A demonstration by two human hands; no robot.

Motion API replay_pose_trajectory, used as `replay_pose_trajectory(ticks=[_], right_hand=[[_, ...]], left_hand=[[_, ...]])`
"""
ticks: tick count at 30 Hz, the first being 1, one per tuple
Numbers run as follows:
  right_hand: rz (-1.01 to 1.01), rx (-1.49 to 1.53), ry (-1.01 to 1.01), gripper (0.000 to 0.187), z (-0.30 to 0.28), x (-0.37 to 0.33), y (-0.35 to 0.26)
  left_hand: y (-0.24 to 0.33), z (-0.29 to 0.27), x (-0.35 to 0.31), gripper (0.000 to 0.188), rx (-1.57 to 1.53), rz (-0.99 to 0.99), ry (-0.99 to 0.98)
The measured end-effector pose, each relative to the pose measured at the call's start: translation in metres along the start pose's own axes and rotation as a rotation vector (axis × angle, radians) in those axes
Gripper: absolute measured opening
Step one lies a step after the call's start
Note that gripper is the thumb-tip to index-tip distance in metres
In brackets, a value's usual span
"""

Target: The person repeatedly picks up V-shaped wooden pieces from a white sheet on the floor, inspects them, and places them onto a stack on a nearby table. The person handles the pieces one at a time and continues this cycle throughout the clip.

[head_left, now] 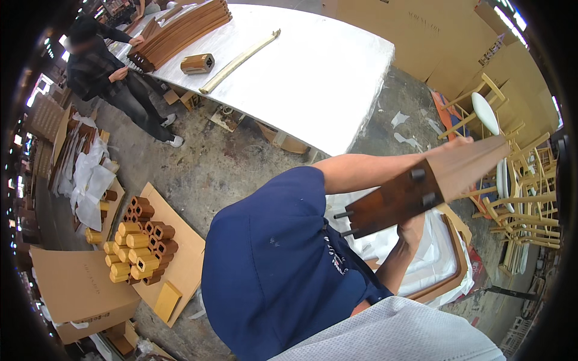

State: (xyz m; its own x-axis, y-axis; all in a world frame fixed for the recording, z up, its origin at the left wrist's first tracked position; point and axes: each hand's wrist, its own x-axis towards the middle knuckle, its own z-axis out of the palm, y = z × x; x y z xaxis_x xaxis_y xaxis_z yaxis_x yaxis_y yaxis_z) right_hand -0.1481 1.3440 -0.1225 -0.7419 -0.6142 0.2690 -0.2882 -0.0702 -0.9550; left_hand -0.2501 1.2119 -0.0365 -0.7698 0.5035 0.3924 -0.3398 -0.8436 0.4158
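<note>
Dark-brown wooden piece [391,207] is held tilted above white wrapping [430,256]. Its upper edge is gripped by the left hand [460,143], its lower edge by the right hand [412,233]; fingers of both are curled, partly hidden. Two rods [344,214] protrude from one end, so fitting is judged unfinished. No join to the curved brown frame [462,259] is visible. Stacked wooden blocks [164,231] are presumably left to handle.
</note>
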Motion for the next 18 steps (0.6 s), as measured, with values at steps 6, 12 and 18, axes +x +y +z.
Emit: replay_pose_trajectory(ticks=[6,12,18], right_hand=[[-0.187,0.305,0.145,0.084,0.022,0.021,-0.018],[-0.043,0.512,0.38,0.078,0.039,0.098,0.017],[0.071,0.862,0.624,0.072,0.06,0.213,0.064]], left_hand=[[0.043,0.043,0.034,0.057,0.157,-0.056,0.109],[0.089,0.064,0.021,0.053,0.422,0.057,0.093],[0.184,-0.017,0.001,0.048,0.105,0.235,-0.138]])
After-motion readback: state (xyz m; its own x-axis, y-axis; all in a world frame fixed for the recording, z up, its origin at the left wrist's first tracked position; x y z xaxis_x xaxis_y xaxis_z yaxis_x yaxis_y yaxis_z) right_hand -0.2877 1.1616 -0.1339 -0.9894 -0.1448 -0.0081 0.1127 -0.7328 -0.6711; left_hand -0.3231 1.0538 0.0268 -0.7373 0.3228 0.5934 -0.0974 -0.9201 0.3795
